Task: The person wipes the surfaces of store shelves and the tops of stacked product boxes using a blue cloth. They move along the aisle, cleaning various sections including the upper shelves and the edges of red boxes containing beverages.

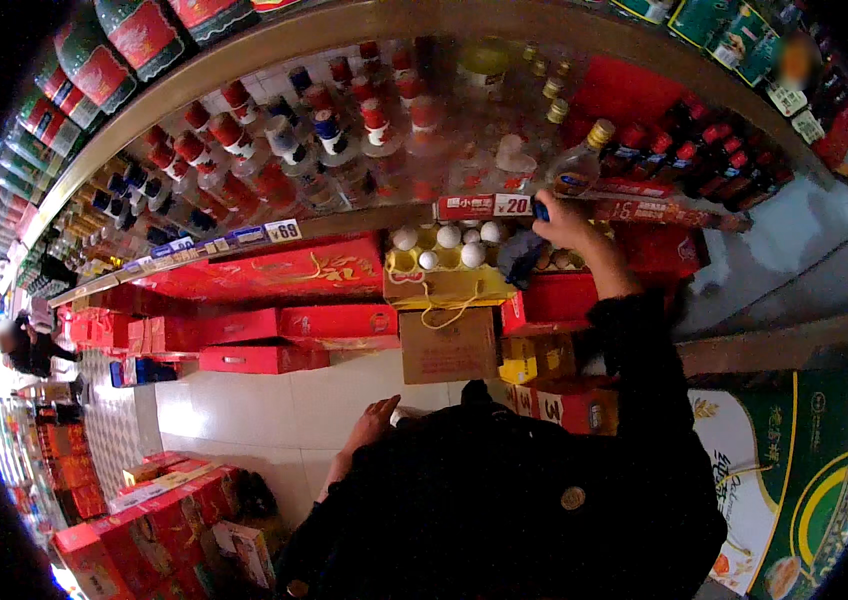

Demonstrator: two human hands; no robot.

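Observation:
My right hand is raised to the front edge of a bottle shelf and is closed around a dark blue object, whose kind I cannot tell. A dark cloth hangs just below that hand, over a carton of eggs. Behind my fingers stands a clear bottle with a gold cap. A price strip runs beside the hand. My left hand hangs low at my side, above the tiled floor, fingers loosely spread, holding nothing visible.
Rows of capped glass bottles line the shelf. Beneath lie red gift boxes and a brown cardboard box. More red boxes are stacked behind at lower left. At far left a person is in the aisle. Green printed panels stand at right.

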